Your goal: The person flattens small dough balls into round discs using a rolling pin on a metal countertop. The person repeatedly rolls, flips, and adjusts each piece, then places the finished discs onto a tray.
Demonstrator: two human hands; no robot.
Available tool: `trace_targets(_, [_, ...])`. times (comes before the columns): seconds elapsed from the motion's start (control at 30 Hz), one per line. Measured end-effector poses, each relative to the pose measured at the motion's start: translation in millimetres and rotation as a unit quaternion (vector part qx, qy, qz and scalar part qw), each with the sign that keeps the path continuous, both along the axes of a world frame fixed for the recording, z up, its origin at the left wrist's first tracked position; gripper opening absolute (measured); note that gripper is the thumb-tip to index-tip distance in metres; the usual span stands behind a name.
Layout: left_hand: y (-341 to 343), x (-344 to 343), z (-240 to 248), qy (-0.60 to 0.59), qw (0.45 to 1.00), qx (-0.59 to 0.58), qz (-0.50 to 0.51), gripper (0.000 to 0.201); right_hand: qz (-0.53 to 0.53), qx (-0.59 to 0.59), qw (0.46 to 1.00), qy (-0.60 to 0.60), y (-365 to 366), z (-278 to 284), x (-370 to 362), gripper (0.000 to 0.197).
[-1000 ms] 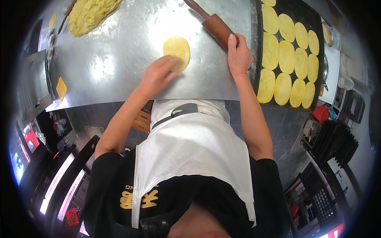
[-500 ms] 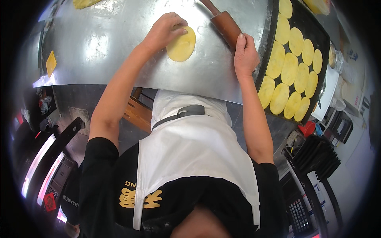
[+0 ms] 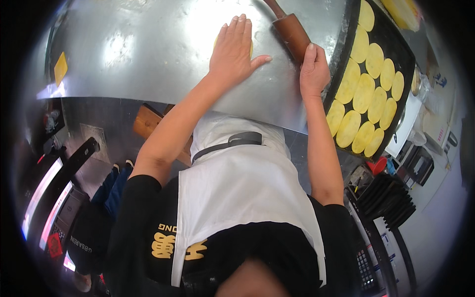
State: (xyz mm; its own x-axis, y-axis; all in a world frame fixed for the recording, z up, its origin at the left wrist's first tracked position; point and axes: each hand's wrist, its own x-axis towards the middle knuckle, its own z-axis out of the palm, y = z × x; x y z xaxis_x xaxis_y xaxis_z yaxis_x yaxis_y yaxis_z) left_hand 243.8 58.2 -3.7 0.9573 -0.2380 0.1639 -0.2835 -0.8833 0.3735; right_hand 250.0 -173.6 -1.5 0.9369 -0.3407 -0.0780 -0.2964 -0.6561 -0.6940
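Note:
My left hand (image 3: 232,55) lies flat on a round of yellow dough, its fingers stretched out and thumb spread to the side. Only thin edges of the dough round (image 3: 252,48) show around the hand. Wrapped round the near end of a brown wooden rolling pin (image 3: 291,33) is my right hand (image 3: 314,74). The pin points up and away to the left, and its far handle reaches the top of the view. Both hands are over a shiny steel worktable (image 3: 163,64).
Right of the table, a black tray (image 3: 396,44) carries rows of flat yellow dough ovals (image 3: 363,94). A yellow bag (image 3: 402,14) lies beyond it. At the far left is a flat yellow piece (image 3: 60,68). Behind on the left, another person (image 3: 89,232) stands, in dark clothing.
My left hand has gone from gripping the dough round's edge to lying flat over it, moving right. My right hand keeps its hold on the rolling pin.

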Motion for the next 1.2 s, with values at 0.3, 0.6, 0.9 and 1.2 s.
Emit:
trace_targets(0.3, [107.7, 6.6, 14.5, -0.084, 0.956, -0.235, 0.154, 0.034, 0.352, -0.031, 0.935, -0.029, 38.5, 64.9, 13.0, 0.06])
trace_targets(0.6, [116.8, -2.2, -17.6, -0.138, 0.985, 0.021, 0.102, 0.051, 0.377, -0.135, 0.914, -0.062, 68.3, 18.7, 36.4, 0.055])
trace_targets(0.9, [118.2, 10.0, -15.9, -0.061, 0.991, 0.035, 0.118, 0.052, 0.333, -0.116, 0.93, -0.102, 71.9, 9.3, 53.8, 0.046])
trace_targets(1.2, [99.2, -30.0, 25.2, 0.168, 0.978, -0.02, 0.126, 0.045, 0.277, 0.0, 0.96, 0.033, 53.3, 36.7, -16.0, 0.052])
